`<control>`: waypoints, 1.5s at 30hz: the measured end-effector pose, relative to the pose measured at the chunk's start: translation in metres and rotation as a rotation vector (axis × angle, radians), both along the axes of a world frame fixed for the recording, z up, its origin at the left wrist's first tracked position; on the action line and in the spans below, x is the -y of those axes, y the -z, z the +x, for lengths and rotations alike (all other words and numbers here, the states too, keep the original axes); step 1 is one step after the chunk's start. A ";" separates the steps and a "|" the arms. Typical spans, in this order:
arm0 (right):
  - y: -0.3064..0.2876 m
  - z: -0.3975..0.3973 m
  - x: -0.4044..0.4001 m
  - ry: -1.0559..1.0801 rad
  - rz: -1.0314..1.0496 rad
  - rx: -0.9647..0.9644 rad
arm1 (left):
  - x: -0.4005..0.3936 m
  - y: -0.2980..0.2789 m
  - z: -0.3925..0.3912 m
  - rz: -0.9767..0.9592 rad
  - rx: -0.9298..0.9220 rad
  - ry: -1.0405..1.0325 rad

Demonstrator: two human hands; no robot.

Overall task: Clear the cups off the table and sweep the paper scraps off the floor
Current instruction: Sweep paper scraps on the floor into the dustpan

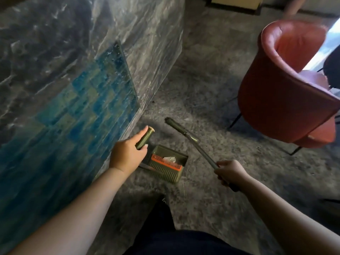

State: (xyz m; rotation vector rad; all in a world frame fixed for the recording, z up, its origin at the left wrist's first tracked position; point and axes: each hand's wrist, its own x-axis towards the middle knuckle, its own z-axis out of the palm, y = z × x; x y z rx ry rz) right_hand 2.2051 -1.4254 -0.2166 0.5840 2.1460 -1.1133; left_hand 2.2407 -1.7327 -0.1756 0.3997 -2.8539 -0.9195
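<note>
Left hand [127, 153] grips dustpan handle [144, 138] — unlabelled.

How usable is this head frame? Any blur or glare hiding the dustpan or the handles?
Head view: dim, with bright glare at the right edge behind the red chair; wide-angle bending tilts the marbled wall; broom handle is motion-blurred; dustpan and its white scrap read soft but recognisable.

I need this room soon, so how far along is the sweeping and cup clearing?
White paper scraps already lie in the olive-green dustpan with the orange comb. The left hand grips the dustpan's olive handle; the right hand grips the dark broom stick. No scraps show on the visible floor; cups are out of view.
</note>
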 end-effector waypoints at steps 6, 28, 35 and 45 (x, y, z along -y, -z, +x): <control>-0.011 -0.100 0.004 0.109 -0.012 0.010 | 0.002 -0.009 -0.135 0.000 0.011 0.110; -0.012 -0.562 -0.042 0.156 -0.015 0.020 | -0.036 -0.024 -0.620 -0.030 -0.116 0.125; -0.002 -0.714 -0.027 0.215 0.001 -0.034 | -0.034 -0.021 -0.792 0.017 -0.032 0.188; -0.005 -0.884 -0.032 0.316 0.017 -0.065 | -0.049 -0.021 -1.009 -0.019 0.012 0.308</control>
